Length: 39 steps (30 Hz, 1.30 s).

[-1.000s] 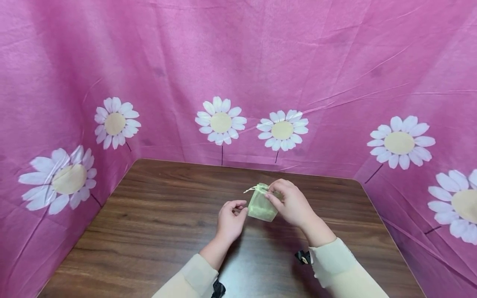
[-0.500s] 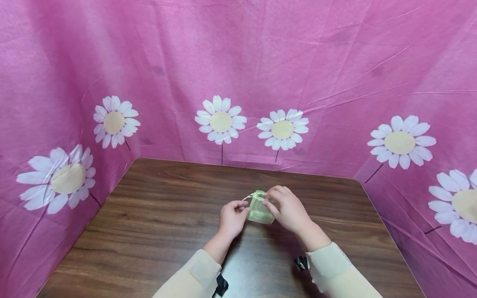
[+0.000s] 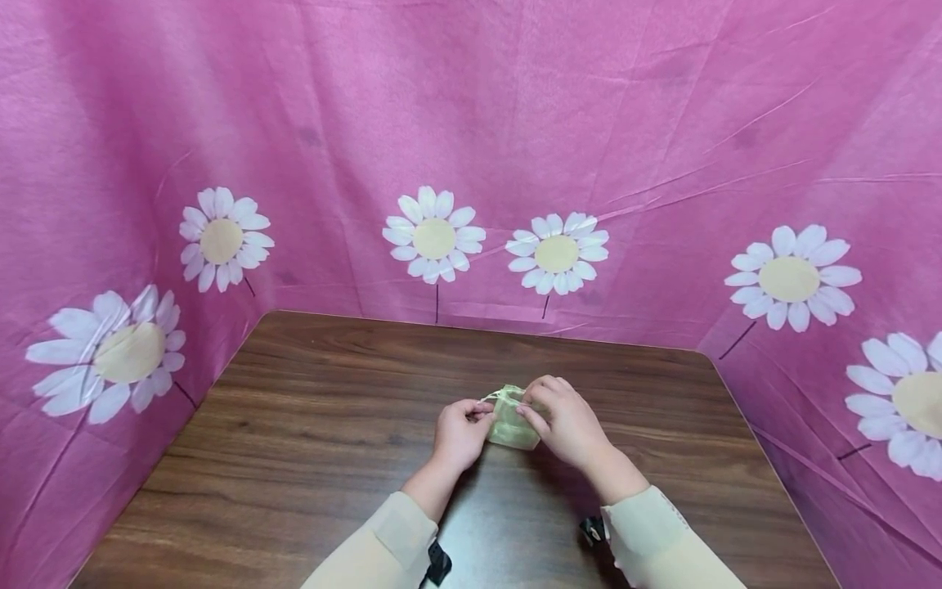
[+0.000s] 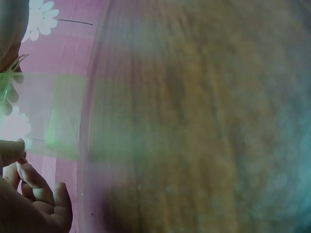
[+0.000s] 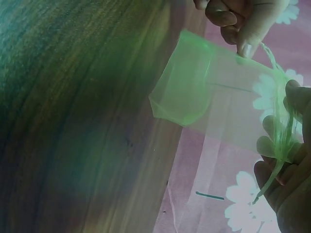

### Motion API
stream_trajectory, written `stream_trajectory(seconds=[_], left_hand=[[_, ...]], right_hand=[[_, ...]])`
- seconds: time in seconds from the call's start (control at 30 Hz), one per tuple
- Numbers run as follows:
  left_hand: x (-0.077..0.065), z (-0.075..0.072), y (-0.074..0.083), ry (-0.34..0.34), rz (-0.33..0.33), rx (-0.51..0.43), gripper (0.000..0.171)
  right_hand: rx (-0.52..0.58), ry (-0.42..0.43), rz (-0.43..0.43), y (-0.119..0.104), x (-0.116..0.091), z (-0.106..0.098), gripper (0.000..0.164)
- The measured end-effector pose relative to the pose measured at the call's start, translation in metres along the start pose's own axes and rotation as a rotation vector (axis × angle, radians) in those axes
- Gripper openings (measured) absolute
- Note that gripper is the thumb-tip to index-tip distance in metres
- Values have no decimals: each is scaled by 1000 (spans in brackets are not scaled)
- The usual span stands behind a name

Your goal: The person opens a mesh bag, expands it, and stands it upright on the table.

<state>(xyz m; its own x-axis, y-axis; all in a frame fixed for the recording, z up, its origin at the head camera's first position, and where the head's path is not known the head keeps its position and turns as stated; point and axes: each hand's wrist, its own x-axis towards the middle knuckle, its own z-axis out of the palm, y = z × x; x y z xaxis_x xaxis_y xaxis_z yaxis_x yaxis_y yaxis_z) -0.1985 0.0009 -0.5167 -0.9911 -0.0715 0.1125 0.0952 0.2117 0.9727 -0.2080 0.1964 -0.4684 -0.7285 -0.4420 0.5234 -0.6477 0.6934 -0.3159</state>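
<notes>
A small sheer green drawstring pouch (image 3: 513,425) hangs between both hands, its base a denser green panel in the right wrist view. My left hand (image 3: 459,435) pinches at its left side, thumb tip on the pouch edge, near the pale drawstring (image 5: 272,56). On the other side, my right hand (image 3: 570,417) holds the gathered mouth between thumb and fingers, and a cord end dangles there. The left wrist view has the left hand (image 4: 34,199) low at the left edge, beside the see-through pouch (image 4: 65,116). Whether anything lies inside the pouch I cannot tell.
Below the hands is a dark wood-grain table (image 3: 294,458). Pink cloth (image 3: 471,106) printed with white daisies hangs behind it and along both sides. Black straps (image 3: 439,563) show under the pale sleeves (image 3: 648,523).
The pouch and right hand have come slightly down and to the left. My left hand, apart from the pouch a second ago, now pinches at its left side.
</notes>
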Motion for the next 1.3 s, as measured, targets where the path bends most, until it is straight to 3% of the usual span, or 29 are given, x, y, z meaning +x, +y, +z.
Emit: stream_trajectory(seconds=[0.2,0.6,1.0,1.3], left_hand=[[-1,0,-3,0,7,2,10],[-7,-5,3,15,-58,46,20],[-9,-6,1,0,-79,69,29],[-11,-8,0,14,-76,97,28]], right_hand=[[-11,3,-24,1,-2,3,16],[-14,-19,-25,-4,-5,2,15],[-44,-58,142,-2,0,-4,22],[-45,-68,169,-2,-1,-3,18]])
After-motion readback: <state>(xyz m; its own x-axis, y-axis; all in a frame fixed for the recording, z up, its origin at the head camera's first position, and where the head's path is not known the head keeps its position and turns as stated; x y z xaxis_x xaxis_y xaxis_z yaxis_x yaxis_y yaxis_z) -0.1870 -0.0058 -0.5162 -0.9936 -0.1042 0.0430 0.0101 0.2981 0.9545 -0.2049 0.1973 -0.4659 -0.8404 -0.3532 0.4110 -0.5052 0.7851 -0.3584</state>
